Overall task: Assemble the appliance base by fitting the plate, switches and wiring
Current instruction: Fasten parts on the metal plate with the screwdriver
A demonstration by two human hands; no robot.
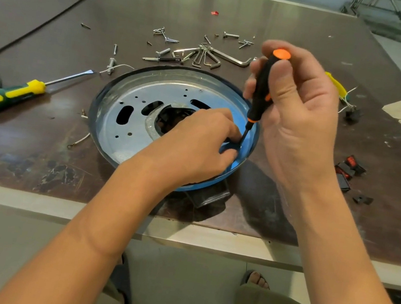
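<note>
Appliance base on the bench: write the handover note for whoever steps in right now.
Right hand: gripping the black-and-orange screwdriver, held near upright, tip down at the right inner edge of the base.
Left hand: reaching into the base, fingertips pinched at the screwdriver tip; what they hold is hidden.
Metal plate sits inside the base.
Spare switches lie loose on the table to the right, another switch with wires further back.
Loose screws and hex keys lie behind the base, the green-yellow screwdriver on the left.
Left to do: finish fastening, fit switches, wire up.
</note>
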